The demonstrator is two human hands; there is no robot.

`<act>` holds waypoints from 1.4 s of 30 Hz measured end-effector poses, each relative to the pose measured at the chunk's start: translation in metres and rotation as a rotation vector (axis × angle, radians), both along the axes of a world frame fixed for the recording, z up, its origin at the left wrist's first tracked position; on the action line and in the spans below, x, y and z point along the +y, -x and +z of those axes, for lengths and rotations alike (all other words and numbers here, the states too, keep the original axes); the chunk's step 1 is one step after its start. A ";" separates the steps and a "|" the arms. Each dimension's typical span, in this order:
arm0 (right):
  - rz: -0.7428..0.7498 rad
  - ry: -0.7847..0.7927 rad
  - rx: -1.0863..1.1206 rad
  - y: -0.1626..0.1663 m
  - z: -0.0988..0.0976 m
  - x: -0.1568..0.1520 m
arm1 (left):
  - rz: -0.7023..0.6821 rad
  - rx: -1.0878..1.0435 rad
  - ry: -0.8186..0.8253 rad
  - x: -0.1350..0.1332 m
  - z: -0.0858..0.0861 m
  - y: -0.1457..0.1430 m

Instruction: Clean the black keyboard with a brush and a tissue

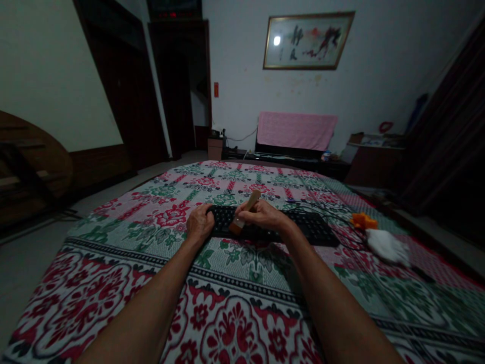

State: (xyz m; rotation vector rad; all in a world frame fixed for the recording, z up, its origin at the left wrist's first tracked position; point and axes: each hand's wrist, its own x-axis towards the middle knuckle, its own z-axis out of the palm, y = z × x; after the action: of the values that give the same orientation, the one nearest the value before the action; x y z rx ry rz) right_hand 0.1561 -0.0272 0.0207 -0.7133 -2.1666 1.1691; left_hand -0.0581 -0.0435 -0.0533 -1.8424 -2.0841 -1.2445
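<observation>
A black keyboard (314,227) lies on the patterned cloth in front of me. My left hand (200,222) grips its left end, thumb over the top edge and the other fingers partly hidden. In my right hand (263,214) is a flat brush (253,199) with a pale wooden handle, held between thumb and fingers. The handle tilts up to the right. Its brown bristles (236,226) are down at the keys on the left part of the keyboard. My right wrist and forearm cover some of the keyboard's middle.
A flowered cloth (231,283) covers the surface. Right of the keyboard lie a dark cable (341,217), an orange cloth (364,221), a white crumpled cloth (388,246) and a small dark object (422,274). A pink towel (297,130) hangs by the far wall.
</observation>
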 end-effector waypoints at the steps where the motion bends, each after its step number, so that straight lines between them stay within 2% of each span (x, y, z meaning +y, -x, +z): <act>1: 0.040 0.013 0.010 0.001 0.001 -0.002 | 0.001 0.000 0.003 0.000 0.000 0.000; 5: 0.111 0.045 -0.018 0.005 0.003 -0.005 | 0.002 0.005 0.013 -0.002 0.002 -0.001; 14: 0.084 0.058 -0.116 0.002 0.003 -0.005 | 0.011 -0.004 -0.002 0.000 0.001 -0.001; 18: 0.048 0.035 -0.189 -0.010 0.013 -0.005 | 0.004 0.007 -0.009 0.001 0.000 0.000; 21: 0.036 0.002 -0.160 -0.014 0.019 -0.006 | -0.001 0.007 -0.016 0.000 0.000 0.000; 26: 0.039 -0.061 -0.174 -0.009 0.013 -0.003 | -0.013 -0.005 -0.010 -0.001 0.001 0.000; 30: -0.004 -0.039 -0.258 -0.017 0.011 0.001 | -0.011 -0.007 -0.026 -0.001 0.001 0.000; 37: -0.104 -0.036 -0.278 -0.030 0.022 0.001 | -0.011 -0.001 -0.007 -0.001 0.001 -0.001; 42: -0.117 -0.031 -0.338 -0.031 0.026 -0.004 | -0.007 0.006 0.002 -0.001 0.002 -0.001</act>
State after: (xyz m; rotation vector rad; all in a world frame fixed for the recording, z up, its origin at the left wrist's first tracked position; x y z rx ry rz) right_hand 0.1871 -0.0309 0.0466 -1.0733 -2.3709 1.0098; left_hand -0.0575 -0.0444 -0.0512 -1.8538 -2.0782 -1.2371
